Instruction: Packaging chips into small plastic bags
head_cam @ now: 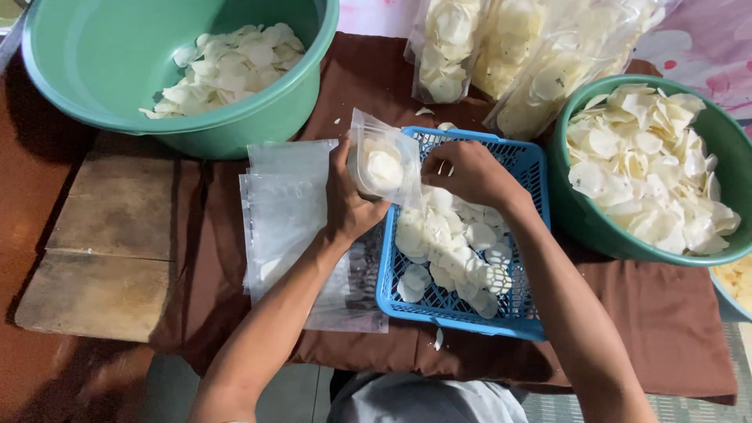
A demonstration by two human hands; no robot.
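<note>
Head view: left hand (348, 200) grips crinkly clear bag (384, 160) of pale round chips (385, 168).

Colours only — two basins, big one (110, 86) and smaller one (728, 149), are seen in sea green. Chips (650, 168) in them are pale cream-white, same for the chips in the basket (454, 251). Basket (525, 168) is bright blue, open lattice pattern. Bag (384, 157) and flat bag stack (286, 211) are clear, slightly milky. Cloth (658, 321) underneath is plain dark brown. Wooden board (110, 243) is weathered grey-brown. Backdrop fabric (713, 47) — pink-white, blotchy print.
</note>
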